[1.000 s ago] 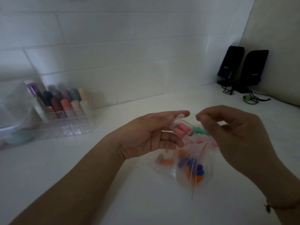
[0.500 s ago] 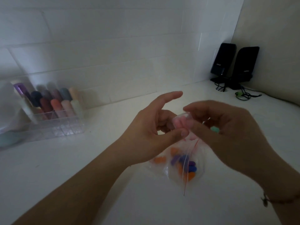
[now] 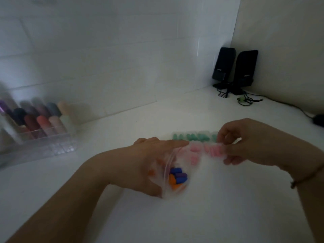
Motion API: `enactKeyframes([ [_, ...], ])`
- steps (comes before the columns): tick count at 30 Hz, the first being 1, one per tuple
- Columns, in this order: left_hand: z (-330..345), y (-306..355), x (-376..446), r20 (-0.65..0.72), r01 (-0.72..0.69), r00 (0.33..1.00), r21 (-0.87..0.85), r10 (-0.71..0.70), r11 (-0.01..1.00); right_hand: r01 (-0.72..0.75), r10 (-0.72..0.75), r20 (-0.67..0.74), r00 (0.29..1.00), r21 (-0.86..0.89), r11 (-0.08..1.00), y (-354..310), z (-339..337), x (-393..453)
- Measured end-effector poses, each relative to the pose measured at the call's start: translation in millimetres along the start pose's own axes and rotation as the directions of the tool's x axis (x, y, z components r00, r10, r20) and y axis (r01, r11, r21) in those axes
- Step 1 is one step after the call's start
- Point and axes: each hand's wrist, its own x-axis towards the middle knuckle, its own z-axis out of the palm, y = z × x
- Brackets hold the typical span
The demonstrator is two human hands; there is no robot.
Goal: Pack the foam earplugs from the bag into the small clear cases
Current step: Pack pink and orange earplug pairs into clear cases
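A clear zip bag point(image 3: 172, 160) lies on the white counter, holding blue, purple and orange foam earplugs point(image 3: 177, 178). My left hand point(image 3: 140, 165) is at the bag's mouth with its index finger stretched along the top edge; the other fingers blur into the plastic. My right hand point(image 3: 249, 141) pinches a small clear case of pink earplugs point(image 3: 214, 149) low over the counter. Left of that case sit more pink-filled cases point(image 3: 193, 149). A row of cases with green earplugs point(image 3: 191, 137) lies just behind them.
A clear organizer with coloured tubes point(image 3: 35, 130) stands at the left by the tiled wall. Two black speakers point(image 3: 233, 69) with tangled cables point(image 3: 245, 99) fill the back right corner. A dark mouse point(image 3: 318, 120) sits at the right edge.
My right hand took the pink-filled case from the left hand and carried it down to the right, beside the other cases. My left hand dropped to the bag.
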Motion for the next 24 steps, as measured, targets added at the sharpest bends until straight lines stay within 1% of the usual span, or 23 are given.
enactKeyframes([
  [2,-3.7,-9.1,-2.5,-0.014,0.009,1.000,-0.057,-0.010,0.998,0.006,-0.006,0.018,1.000,-0.019,1.000,-2.5,8.2,1.0],
  [4,-4.7,-15.2,-3.4,-0.006,0.020,1.000,-0.115,-0.020,0.993,0.016,-0.014,0.033,0.999,-0.078,0.997,-2.7,15.6,3.0],
  [9,-4.5,-20.7,-4.3,0.038,0.035,0.999,-0.093,-0.031,0.995,-0.018,0.021,0.014,1.000,-0.177,0.984,-1.6,25.8,3.7],
  [12,-5.3,-21.6,-6.5,0.073,0.025,0.997,-0.072,-0.019,0.997,0.050,-0.064,-0.051,0.997,-0.242,0.969,-2.5,31.0,4.8],
  [16,-4.8,-22.1,-7.7,0.074,0.023,0.997,-0.052,-0.019,0.998,0.126,-0.182,-0.116,0.976,-0.377,0.918,-3.4,38.5,7.3],
  [20,-6.6,-22.1,-7.8,0.062,0.024,0.998,-0.066,-0.019,0.998,0.162,-0.235,-0.140,0.962,-0.402,0.901,-1.3,44.4,9.7],
  [22,-5.6,-20.6,-7.7,0.054,0.016,0.998,-0.064,-0.013,0.998,0.162,-0.260,-0.231,0.938,-0.371,0.915,-4.5,40.1,9.4],
  [23,-4.6,-20.4,-7.5,0.044,0.012,0.999,-0.054,-0.009,0.998,0.168,-0.276,-0.317,0.907,-0.330,0.929,-7.6,35.5,8.4],
  [24,-3.7,-21.5,-7.7,0.029,0.007,1.000,-0.047,-0.006,0.999,0.185,-0.293,-0.427,0.855,-0.277,0.943,-10.2,29.5,7.5],
])
